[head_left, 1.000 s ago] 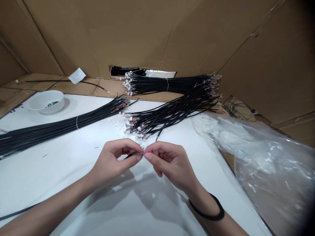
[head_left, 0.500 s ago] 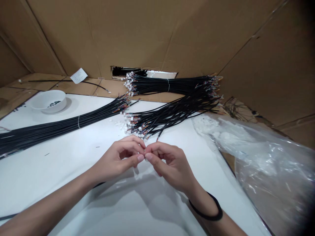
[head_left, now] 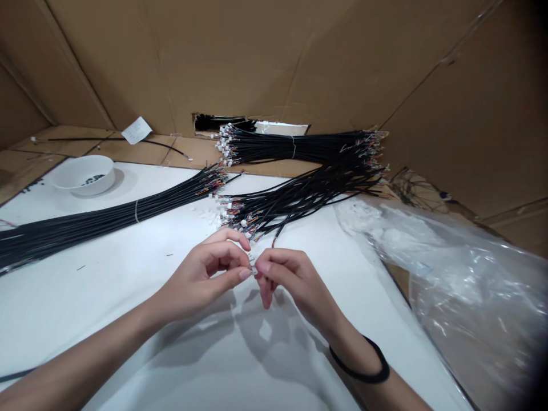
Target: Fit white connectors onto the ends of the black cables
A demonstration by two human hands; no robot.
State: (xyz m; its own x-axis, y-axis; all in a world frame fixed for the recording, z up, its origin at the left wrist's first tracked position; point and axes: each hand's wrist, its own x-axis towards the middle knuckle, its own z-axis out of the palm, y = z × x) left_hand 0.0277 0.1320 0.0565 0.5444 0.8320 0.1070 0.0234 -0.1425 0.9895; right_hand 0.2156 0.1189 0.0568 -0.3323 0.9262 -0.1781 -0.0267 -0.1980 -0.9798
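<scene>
A small white connector [head_left: 252, 264] shows between the fingertips of my two hands, above the white table [head_left: 201, 359]. My left hand [head_left: 216, 268] pinches it between thumb and forefinger. My right hand [head_left: 286, 274] is closed in a pinch against its right side; whether a thin wire lies in those fingertips is too small to tell. Just beyond my hands lies a loose pile of black cables [head_left: 299, 194] with white connectors and coloured wire ends. A black cable [head_left: 17, 375] runs under my left forearm, its other end hidden.
A tied cable bundle [head_left: 107, 214] lies left, another [head_left: 295, 147] at the back against the cardboard wall [head_left: 240, 57]. A white bowl [head_left: 83, 176] holds small dark pieces. Loose white connectors [head_left: 203, 214] lie mid-table. A clear plastic bag [head_left: 462, 274] covers the right edge. A paper label [head_left: 137, 131] sits behind.
My right fingertips have shifted slightly right and turned downward, so the white connector now shows between my hands. My left hand stays almost in place.
</scene>
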